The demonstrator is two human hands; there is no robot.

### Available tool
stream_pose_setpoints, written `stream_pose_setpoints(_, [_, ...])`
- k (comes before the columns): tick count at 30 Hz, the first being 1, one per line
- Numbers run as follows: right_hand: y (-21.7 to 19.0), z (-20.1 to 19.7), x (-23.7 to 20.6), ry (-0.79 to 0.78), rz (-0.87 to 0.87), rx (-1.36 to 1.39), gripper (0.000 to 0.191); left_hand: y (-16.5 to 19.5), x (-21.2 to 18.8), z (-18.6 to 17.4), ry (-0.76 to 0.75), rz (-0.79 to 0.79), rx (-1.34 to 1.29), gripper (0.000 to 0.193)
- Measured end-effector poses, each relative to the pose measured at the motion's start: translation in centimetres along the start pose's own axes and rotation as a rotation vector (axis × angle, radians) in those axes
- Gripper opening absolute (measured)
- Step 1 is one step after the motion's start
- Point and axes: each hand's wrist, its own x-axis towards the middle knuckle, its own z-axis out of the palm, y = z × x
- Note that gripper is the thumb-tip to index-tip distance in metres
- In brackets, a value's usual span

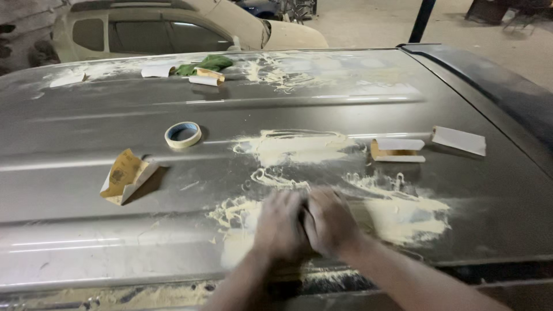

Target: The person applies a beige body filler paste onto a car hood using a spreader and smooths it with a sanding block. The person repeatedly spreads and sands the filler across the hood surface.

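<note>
Both my hands press side by side on the grey car roof (86, 190), near its front edge. My left hand (280, 226) and my right hand (332, 222) touch each other and are blurred by motion. They lie over a patch of pale yellow filler (403, 216) smeared on the metal. Whatever is under my palms is hidden, so I cannot tell whether they hold something. More filler (296, 147) is spread further back in the middle of the roof.
A roll of masking tape (183, 135) and a folded sandpaper sheet (125, 175) lie at the left. Two folded sandpaper pieces (397, 150) (459, 140) lie at the right. A green cloth (207, 63) and paper scraps sit at the far edge. Another car (150, 31) stands behind.
</note>
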Motion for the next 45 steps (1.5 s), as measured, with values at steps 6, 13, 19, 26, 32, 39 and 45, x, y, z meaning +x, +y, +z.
stream_pose_setpoints(6, [1.0,0.4,1.1,0.005,-0.009,-0.099,0.023,0.2,2.4,-1.3,0.198,0.109,-0.017,0.033])
stream_pose_setpoints(13, [-1.3,-0.2,-0.1,-0.001,-0.035,-0.048,0.029,1.2,-0.3,-1.5,0.231,0.188,0.07,0.053])
stream_pose_setpoints(19, [-0.5,1.5,3.0,-0.118,0.097,-0.155,0.033,-0.7,2.2,-2.9,0.062,-0.046,0.08,0.016])
stream_pose_setpoints(26, [-1.3,2.9,0.7,-0.068,-0.009,-0.056,0.027,-2.6,-1.5,-0.9,0.128,0.041,0.081,0.023])
stream_pose_setpoints(32, [-0.6,5.0,4.2,0.051,-0.063,-0.089,0.024,-5.2,1.3,-2.5,0.227,0.043,0.088,0.024])
stream_pose_setpoints(39, [-3.3,3.0,2.6,-0.041,-0.114,-0.022,0.022,-4.3,-1.7,-2.4,0.351,0.131,0.074,0.014])
stream_pose_setpoints(45, [-1.5,6.4,5.2,0.037,-0.056,-0.055,0.021,-5.2,0.5,-4.6,0.352,0.047,0.045,0.016])
